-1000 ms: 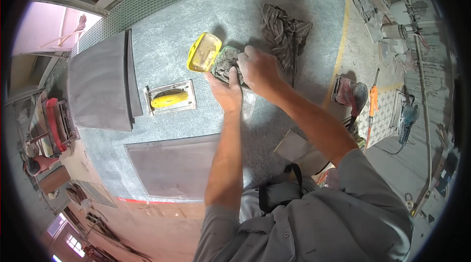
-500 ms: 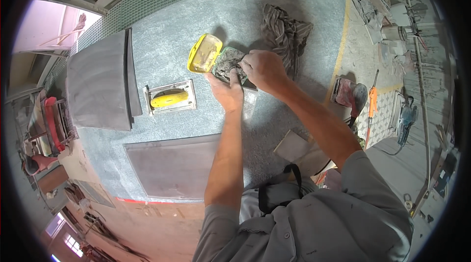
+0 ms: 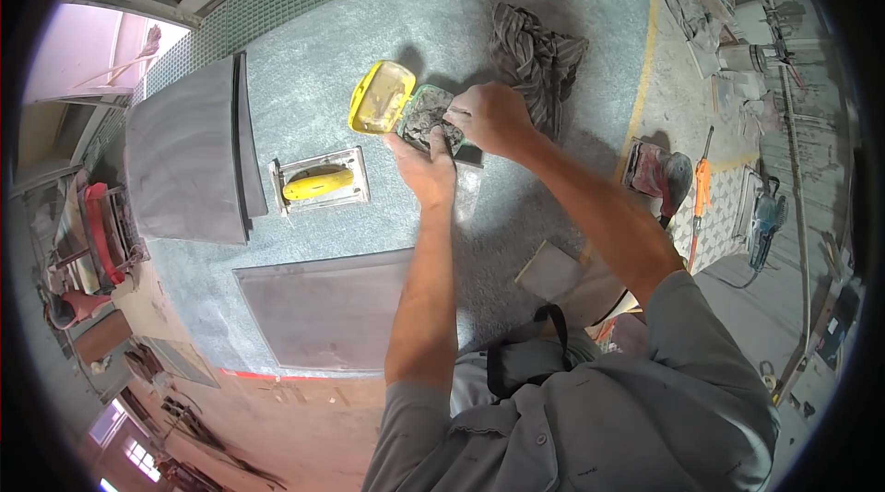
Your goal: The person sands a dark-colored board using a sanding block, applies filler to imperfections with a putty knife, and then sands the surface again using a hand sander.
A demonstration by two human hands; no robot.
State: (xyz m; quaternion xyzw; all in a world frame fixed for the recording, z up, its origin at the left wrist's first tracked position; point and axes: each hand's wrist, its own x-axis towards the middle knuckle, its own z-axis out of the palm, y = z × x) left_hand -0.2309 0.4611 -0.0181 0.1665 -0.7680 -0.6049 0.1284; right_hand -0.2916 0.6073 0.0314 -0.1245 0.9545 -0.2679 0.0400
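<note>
A small plastic box stands propped in my left hand (image 3: 428, 169), its yellow lid (image 3: 382, 98) swung back to the left. The box's greenish base (image 3: 426, 91) holds grey, crumbly-looking material (image 3: 426, 116). My left fingers hold the base from the near side, with the thumb lying over the contents. At the right rim of the base, my right hand (image 3: 493, 118) is closed in a pinch; what its fingertips hold is hidden. A crumpled dark striped cloth (image 3: 535, 54) lies just beyond my right hand. To the left rests a sanding block with a yellow handle (image 3: 318, 184).
Dark grey sheets lie on the blue-grey table (image 3: 304, 59): a stack (image 3: 184, 155) at left, a single sheet (image 3: 323, 312) in front. A small square piece (image 3: 550, 272) is near my right forearm. A red sander (image 3: 659, 174), an orange tool (image 3: 702, 183) and a blue power tool (image 3: 765, 225) are at right.
My right hand has shifted slightly left over the box, its fingers dipping nearer the contents. The box and lid have moved a little up and left with my left hand.
</note>
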